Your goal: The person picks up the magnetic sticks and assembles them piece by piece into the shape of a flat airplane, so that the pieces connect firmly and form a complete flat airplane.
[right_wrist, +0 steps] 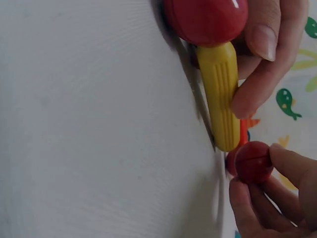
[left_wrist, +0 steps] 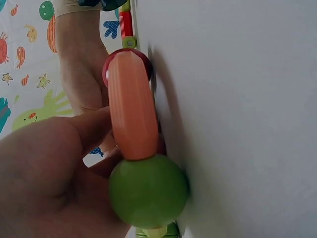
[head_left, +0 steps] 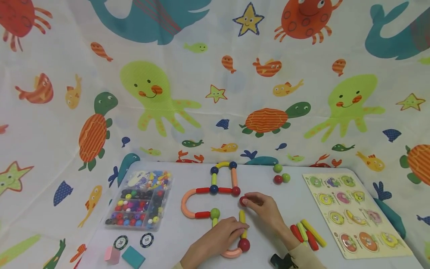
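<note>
Pinching a red ball [head_left: 242, 201] between thumb and fingertips, the right hand [head_left: 265, 209] holds it near, yet apart from, the free end of a yellow stick [head_left: 242, 216] on the worktop [head_left: 262, 183]. The left hand [head_left: 223, 233], fingers bent together, grips that stick, whose other end meets a second red ball [head_left: 244, 245].

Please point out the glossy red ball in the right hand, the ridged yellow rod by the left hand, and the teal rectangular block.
Glossy red ball [right_wrist: 254, 162]: right wrist view, on its front.
Ridged yellow rod [right_wrist: 220, 96]: right wrist view, midway along.
Teal rectangular block [head_left: 133, 257]: head view, its top face.
</note>
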The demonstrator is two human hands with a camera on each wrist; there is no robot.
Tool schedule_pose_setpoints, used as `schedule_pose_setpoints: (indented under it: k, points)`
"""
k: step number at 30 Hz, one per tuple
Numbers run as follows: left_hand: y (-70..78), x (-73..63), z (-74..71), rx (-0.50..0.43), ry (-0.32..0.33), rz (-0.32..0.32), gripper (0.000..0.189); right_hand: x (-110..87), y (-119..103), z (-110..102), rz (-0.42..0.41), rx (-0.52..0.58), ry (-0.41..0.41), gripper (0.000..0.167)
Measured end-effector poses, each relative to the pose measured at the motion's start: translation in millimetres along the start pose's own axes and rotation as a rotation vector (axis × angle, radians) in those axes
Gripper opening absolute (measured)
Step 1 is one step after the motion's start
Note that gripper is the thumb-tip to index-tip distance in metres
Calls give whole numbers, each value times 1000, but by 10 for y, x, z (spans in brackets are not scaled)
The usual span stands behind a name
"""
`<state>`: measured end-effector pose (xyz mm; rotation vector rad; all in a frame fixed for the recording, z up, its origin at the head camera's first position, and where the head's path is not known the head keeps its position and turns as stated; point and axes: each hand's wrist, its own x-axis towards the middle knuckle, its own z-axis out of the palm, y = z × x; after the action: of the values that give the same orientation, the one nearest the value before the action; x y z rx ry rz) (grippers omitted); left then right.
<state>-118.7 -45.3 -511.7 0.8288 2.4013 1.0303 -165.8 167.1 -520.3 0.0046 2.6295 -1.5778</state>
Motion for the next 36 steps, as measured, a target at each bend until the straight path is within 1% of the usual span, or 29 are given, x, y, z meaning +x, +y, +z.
schedule_pose_setpoints:
  k: [7, 11, 15, 18, 21, 23, 26, 29, 32, 34, 36]
  points:
    - [19, -7, -20, -1, 8, 15, 31, -6, 43, 49, 23, -23, -16, 32]
    - [32, -14, -29, -8, 9, 10, 31, -16, 47, 57, 22, -23, -34, 32]
    - [52, -19, -44, 4, 7, 6, 31, -32, 36, 58, 20, -21, -36, 32]
    - [53, -44, -77, 1, 24, -4, 31, -42, 31, 65, 17, -29, -41, 33]
    - [31, -85, -146, -5, 89, -21, 29, -50, 37, 78, 3, -48, -52, 33]
    - [-1, -113, -209, 4, 158, -26, 27, -54, 41, 87, -10, -66, -61, 34]
    - [-67, -163, -319, 46, 263, -23, 26, -59, 39, 95, -23, -78, -72, 35]
    - [-143, -211, -413, 76, 344, -25, 24, -69, 35, 87, -10, -93, -76, 35]
    - [-211, -253, -475, 83, 395, -41, 24, -80, 22, 36, 7, -100, -49, 34]
    - [-248, -272, -496, 77, 410, -51, 24, -99, 5, -43, 12, -97, -19, 33]
    - [-274, -284, -508, 74, 409, -55, 24, -133, 1, -165, 9, -101, 19, 33]
